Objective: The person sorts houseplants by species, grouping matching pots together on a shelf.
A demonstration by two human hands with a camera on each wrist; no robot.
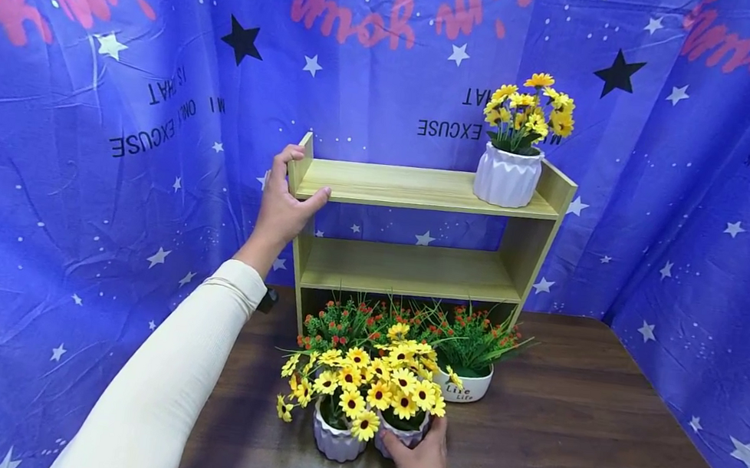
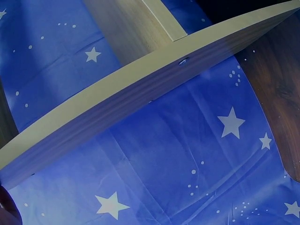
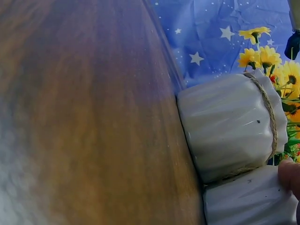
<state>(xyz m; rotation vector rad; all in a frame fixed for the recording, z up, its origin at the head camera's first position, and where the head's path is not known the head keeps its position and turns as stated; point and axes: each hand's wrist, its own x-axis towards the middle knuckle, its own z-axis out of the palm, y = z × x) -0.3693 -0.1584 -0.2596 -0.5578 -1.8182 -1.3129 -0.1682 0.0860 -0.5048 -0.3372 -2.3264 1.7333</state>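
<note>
My left hand [image 1: 286, 205] grips the upper left corner of a two-tier wooden shelf [image 1: 406, 268], its thumb on the front edge of the top board. In the left wrist view the shelf's side panel [image 2: 140, 79] runs slantwise, with a fingertip at the lower left corner. Down on the table, my right hand [image 1: 421, 463] holds a white ribbed pot [image 1: 402, 439] of yellow daisies, thumb against its front. A matching daisy pot [image 1: 339, 443] stands close on its left. Both pots show side by side in the right wrist view, a thumb [image 3: 289, 176] on the nearer one.
A third white pot of yellow daisies [image 1: 508, 176] sits at the right end of the top board. Behind the front pots, red-flowered plants stand under the shelf, one in a white oval planter [image 1: 472, 388]. Blue star-printed curtains [image 1: 393, 74] enclose the brown wooden table [image 1: 601, 445].
</note>
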